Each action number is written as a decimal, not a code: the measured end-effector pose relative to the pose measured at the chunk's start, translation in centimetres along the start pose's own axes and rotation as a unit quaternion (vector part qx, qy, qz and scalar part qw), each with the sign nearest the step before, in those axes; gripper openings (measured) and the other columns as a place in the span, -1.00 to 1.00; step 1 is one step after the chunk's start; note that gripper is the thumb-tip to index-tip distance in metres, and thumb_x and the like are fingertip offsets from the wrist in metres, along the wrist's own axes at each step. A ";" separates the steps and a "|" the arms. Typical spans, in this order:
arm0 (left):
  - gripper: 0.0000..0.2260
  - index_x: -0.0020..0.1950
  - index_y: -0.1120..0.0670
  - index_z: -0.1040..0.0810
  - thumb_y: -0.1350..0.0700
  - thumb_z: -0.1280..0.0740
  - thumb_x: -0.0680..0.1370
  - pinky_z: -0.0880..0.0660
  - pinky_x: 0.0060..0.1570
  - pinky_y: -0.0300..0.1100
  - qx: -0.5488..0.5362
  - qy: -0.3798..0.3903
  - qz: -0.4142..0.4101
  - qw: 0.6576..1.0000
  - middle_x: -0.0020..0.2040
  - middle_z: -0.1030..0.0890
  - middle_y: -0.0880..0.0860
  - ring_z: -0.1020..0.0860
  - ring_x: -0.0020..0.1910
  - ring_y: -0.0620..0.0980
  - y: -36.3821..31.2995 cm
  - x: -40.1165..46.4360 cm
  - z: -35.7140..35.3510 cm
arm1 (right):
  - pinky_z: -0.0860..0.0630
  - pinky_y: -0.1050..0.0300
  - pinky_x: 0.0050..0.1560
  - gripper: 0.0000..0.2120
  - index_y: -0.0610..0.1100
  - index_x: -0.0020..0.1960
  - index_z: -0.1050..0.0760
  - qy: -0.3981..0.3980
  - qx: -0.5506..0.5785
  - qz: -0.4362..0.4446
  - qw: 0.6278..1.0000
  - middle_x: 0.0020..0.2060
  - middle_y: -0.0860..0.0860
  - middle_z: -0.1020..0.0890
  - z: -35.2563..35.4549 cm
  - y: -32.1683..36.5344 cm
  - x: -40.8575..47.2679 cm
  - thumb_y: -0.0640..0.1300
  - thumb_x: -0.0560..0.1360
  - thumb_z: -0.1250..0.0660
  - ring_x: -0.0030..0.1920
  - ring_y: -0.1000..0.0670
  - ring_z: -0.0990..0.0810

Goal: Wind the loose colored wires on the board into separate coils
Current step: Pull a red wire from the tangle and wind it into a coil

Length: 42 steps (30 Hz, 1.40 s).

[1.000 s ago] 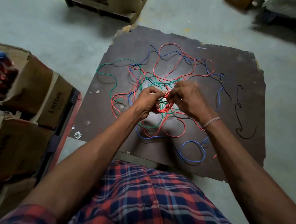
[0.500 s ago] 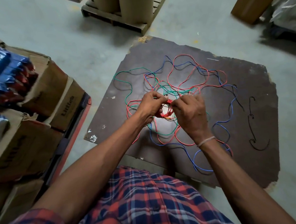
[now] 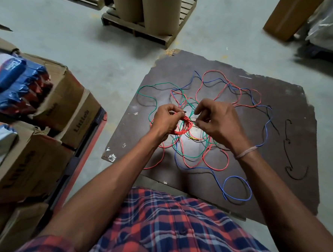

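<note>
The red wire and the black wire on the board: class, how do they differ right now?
The red wire is partly wound into a coil held in both hands; the black wire lies loose, untouched. Red sits mid-board, tangled with the green and blue wires; black lies alone near the board's right edge. Both are thin and flexible.

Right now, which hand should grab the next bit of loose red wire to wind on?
Probably the right hand. The left hand grips the red coil and would have to let go. The right hand only pinches a thin strand beside it, and loose red wire lies near its wrist on the board.
</note>
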<state>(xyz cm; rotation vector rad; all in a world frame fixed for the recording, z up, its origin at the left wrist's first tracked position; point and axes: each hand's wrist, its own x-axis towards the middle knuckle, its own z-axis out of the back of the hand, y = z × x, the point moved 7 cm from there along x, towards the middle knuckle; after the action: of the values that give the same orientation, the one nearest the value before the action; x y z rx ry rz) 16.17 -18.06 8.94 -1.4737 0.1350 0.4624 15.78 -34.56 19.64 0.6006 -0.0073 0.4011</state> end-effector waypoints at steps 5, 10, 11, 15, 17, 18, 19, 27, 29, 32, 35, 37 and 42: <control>-0.91 -0.20 0.08 -0.63 0.21 -0.46 0.49 -0.31 -0.47 -0.24 -0.001 -0.005 -0.002 1.000 -0.34 -0.69 0.05 -0.34 -0.53 -0.02 -0.3 -0.5 0.6 | -0.65 0.02 -0.14 -0.73 -0.12 -0.01 -0.58 -0.034 0.226 -0.118 0.966 -0.30 -0.01 -0.73 0.6 -0.6 0.6 -0.31 0.35 -0.54 -0.27 -0.01 -0.70; -0.94 -0.14 0.15 -0.63 0.20 -0.44 0.52 -0.30 -0.49 -0.26 -0.006 -0.001 -0.004 1.000 -0.34 -0.68 0.03 -0.34 -0.52 -0.02 -0.8 -1.0 0.7 | -0.60 0.02 0.02 -0.57 -0.17 0.14 -0.41 -0.068 0.567 -0.257 0.780 -0.23 -0.06 -0.69 -2.5 -2.1 0.9 -0.38 0.41 -0.54 -0.11 -0.09 -0.68; -0.94 -0.14 0.16 -0.63 0.19 -0.45 0.52 -0.31 -0.48 -0.26 -0.003 -0.010 -0.006 1.000 -0.35 -0.68 0.02 -0.36 -0.52 -0.01 -0.9 -1.1 1.0 | -0.61 -0.06 0.09 -0.58 -0.16 0.16 -0.37 -0.059 0.608 -0.269 0.745 -0.20 -0.10 -0.71 -3.3 -1.9 0.9 -0.39 0.45 -0.50 -0.08 -0.14 -0.71; -0.93 -0.17 0.12 -0.63 0.19 -0.47 0.50 -0.30 -0.49 -0.31 0.008 -0.045 -0.019 0.999 -0.28 -0.69 0.08 -0.43 -0.60 -0.21 -1.1 -1.6 2.4 | -0.67 0.08 -0.05 -0.73 -0.21 0.13 -0.47 -0.051 0.587 -0.264 0.764 -0.22 -0.16 -0.71 -4.3 -0.8 0.2 -0.39 0.51 -0.45 -0.23 -0.06 -0.72; -0.93 -0.17 0.10 -0.62 0.21 -0.47 0.49 -0.32 -0.46 -0.28 -0.001 -0.056 -0.027 0.998 -0.26 -0.69 0.11 -0.43 -0.60 -0.24 -1.1 -1.9 3.2 | -0.63 0.17 -0.15 -0.80 -0.32 0.11 -0.57 -0.065 0.544 -0.250 0.799 -0.23 -0.17 -0.69 -4.3 -0.3 -0.1 -0.40 0.50 -0.45 -0.28 -0.03 -0.69; -0.93 -0.17 0.09 -0.61 0.21 -0.47 0.49 -0.33 -0.46 -0.28 -0.005 -0.061 -0.032 0.998 -0.27 -0.69 0.11 -0.44 -0.59 -0.24 -1.1 -2.1 3.7 | -0.61 0.20 -0.19 -0.82 -0.35 0.10 -0.60 -0.071 0.519 -0.241 0.817 -0.23 -0.18 -0.69 -4.3 0.0 -0.2 -0.40 0.50 -0.45 -0.29 -0.02 -0.68; -0.92 -0.17 0.08 -0.60 0.21 -0.47 0.48 -0.33 -0.45 -0.27 -0.007 -0.066 -0.035 0.997 -0.28 -0.68 0.10 -0.44 -0.59 -0.24 -1.0 -2.3 4.2 | -0.59 0.21 -0.20 -0.84 -0.36 0.08 -0.63 -0.074 0.490 -0.232 0.837 -0.23 -0.18 -0.69 -4.3 0.2 -0.4 -0.39 0.51 -0.45 -0.30 -0.01 -0.67; -0.93 -0.15 0.09 -0.63 0.20 -0.47 0.52 -0.33 -0.46 -0.26 0.001 -0.092 -0.065 0.994 -0.41 -0.59 -0.08 -0.46 -0.55 -0.26 -0.4 -4.3 7.5 | -0.63 0.03 -0.14 -0.98 -0.18 -0.14 -0.71 -0.100 0.330 -0.174 0.922 -0.31 -0.04 -0.72 -5.5 3.3 -1.5 -0.23 0.47 -0.50 -0.31 -0.01 -0.69; -0.96 -0.11 0.14 -0.64 0.20 -0.46 0.52 -0.33 -0.45 -0.25 -0.009 -0.101 -0.057 0.993 -0.36 -0.60 -0.03 -0.46 -0.55 -0.25 -0.2 -4.7 8.0 | -0.65 0.02 -0.15 -0.96 -0.11 -0.17 -0.72 -0.108 0.294 -0.168 0.935 -0.32 0.02 -0.72 -5.7 4.0 -1.7 -0.18 0.45 -0.50 -0.29 -0.03 -0.71; -0.94 -0.09 0.17 -0.65 0.19 -0.46 0.52 -0.37 -0.38 -0.23 0.001 -0.111 -0.061 0.992 -0.29 -0.64 0.04 -0.45 -0.52 -0.23 -0.2 -5.1 8.6 | -0.62 0.08 -0.17 -0.94 -0.07 -0.22 -0.70 -0.126 0.239 -0.168 0.948 -0.37 0.06 -0.69 -5.9 4.7 -1.8 -0.13 0.43 -0.48 -0.34 0.11 -0.67; -0.95 -0.11 0.15 -0.65 0.18 -0.46 0.51 -0.38 -0.34 -0.21 0.007 -0.117 -0.063 0.991 -0.31 -0.63 0.00 -0.45 -0.51 -0.22 0.0 -5.5 8.9 | -0.58 0.16 -0.18 -0.92 -0.05 -0.26 -0.69 -0.131 0.204 -0.167 0.956 -0.40 0.10 -0.67 -5.6 5.5 -2.0 -0.11 0.40 -0.46 -0.36 0.17 -0.63; -0.96 -0.12 0.13 -0.64 0.17 -0.45 0.51 -0.39 -0.33 -0.21 0.010 -0.119 -0.063 0.991 -0.34 -0.60 -0.05 -0.46 -0.51 -0.22 0.0 -5.7 8.9 | -0.57 0.17 -0.20 -0.92 -0.04 -0.28 -0.68 -0.125 0.196 -0.166 0.958 -0.43 0.11 -0.66 -5.6 5.8 -2.0 -0.10 0.38 -0.45 -0.37 0.18 -0.62; -0.97 -0.13 0.11 -0.65 0.16 -0.44 0.49 -0.39 -0.33 -0.20 0.006 -0.126 -0.059 0.990 -0.34 -0.61 -0.06 -0.47 -0.51 -0.22 0.0 -5.8 8.7 | -0.59 0.13 -0.21 -0.90 -0.04 -0.30 -0.67 -0.115 0.184 -0.175 0.960 -0.44 0.11 -0.65 -5.7 5.9 -2.1 -0.06 0.37 -0.44 -0.37 0.15 -0.62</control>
<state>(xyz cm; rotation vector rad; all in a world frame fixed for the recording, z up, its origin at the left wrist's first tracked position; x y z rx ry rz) 9.22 -10.84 12.00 -1.3902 -0.1493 0.5453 11.05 -27.72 17.92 0.9954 -0.0487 -0.0170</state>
